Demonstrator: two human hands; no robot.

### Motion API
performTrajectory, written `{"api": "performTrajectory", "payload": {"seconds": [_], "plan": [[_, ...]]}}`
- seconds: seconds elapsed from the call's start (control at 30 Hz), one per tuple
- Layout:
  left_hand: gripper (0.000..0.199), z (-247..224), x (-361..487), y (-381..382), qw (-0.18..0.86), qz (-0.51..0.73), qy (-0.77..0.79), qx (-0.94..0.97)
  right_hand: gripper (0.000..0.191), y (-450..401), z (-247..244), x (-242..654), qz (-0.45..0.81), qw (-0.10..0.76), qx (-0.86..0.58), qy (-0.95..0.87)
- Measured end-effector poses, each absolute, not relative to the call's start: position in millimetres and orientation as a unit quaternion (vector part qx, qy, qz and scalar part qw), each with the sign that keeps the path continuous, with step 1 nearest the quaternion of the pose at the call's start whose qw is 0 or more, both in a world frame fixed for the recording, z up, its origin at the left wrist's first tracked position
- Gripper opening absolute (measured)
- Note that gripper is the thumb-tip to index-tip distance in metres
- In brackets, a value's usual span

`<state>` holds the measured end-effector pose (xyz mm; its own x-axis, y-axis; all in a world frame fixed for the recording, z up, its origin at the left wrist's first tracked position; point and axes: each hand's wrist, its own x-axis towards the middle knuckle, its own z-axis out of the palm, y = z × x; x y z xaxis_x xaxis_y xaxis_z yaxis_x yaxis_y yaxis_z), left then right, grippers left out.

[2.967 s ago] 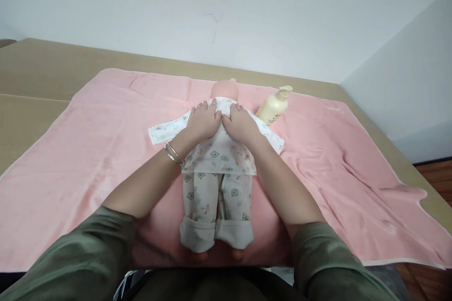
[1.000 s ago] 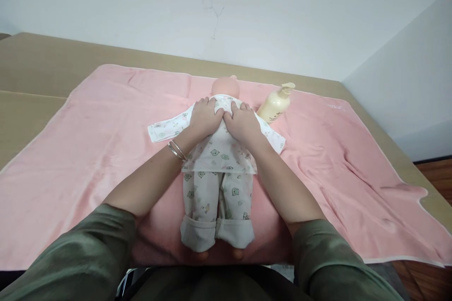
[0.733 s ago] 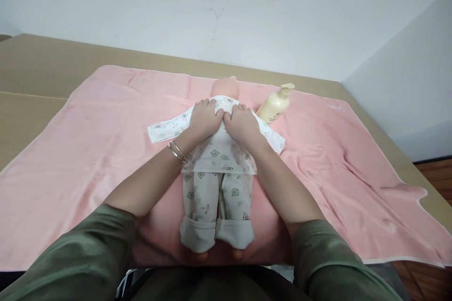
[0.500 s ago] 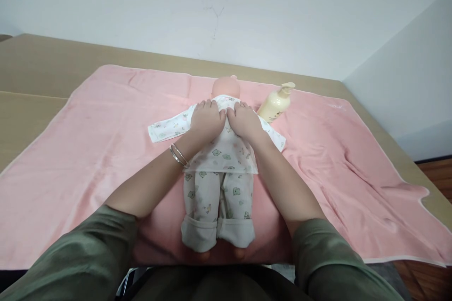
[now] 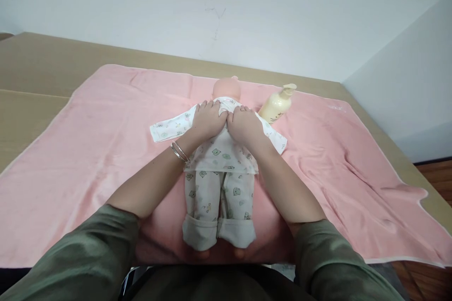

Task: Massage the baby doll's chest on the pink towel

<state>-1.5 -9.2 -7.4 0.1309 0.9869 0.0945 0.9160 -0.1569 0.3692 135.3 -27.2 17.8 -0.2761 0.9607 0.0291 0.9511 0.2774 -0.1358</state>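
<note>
A baby doll (image 5: 226,88) lies stretched out on a pink blanket, head away from me and feet near the table's front edge. It wears a white printed top (image 5: 226,155) and matching trousers (image 5: 236,193) with turned-up cuffs. No face shows on the doll. My left hand (image 5: 208,121) rests open on the upper left of the top, fingers spread. On the upper right lies my right hand (image 5: 245,126), open too, its fingers bent over the shoulder. Both thumbs come together at the middle of the doll's upper body. Neither hand grips anything.
A cream pump bottle (image 5: 277,105) leans at a tilt beside the doll's right-hand sleeve. The pink blanket (image 5: 116,122) has folds on the right and covers much of the wooden table (image 5: 52,66). A white wall (image 5: 141,23) stands behind the table.
My thumbs have drawn closer together on the doll's upper body, and my right hand has shifted slightly inward with its fingers more bent. The doll and the bottle keep their places.
</note>
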Motion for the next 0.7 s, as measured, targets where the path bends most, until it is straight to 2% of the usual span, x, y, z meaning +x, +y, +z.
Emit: {"api": "performTrajectory", "payload": {"seconds": [0.1,0.27,0.57,0.7], "plan": [[0.052,-6.3,4.0,-15.6,0.082,0.165,0.642,0.744,0.057,-18.0,16.9,137.1,0.076,0.06,-0.633,-0.768],[0.052,-3.1,12.7,-26.8,0.052,0.166,0.645,0.744,0.057,-1.1,13.9,144.6,0.111,0.087,-0.627,-0.766],[0.061,-16.4,-1.2,-4.3,0.102,0.193,0.654,0.724,0.049,-36.8,33.3,132.5,0.047,0.024,-0.586,-0.809],[0.06,-13.7,-1.7,-3.3,0.092,0.179,0.66,0.724,0.046,-29.4,26.4,131.5,0.073,0.077,-0.587,-0.803]]}}
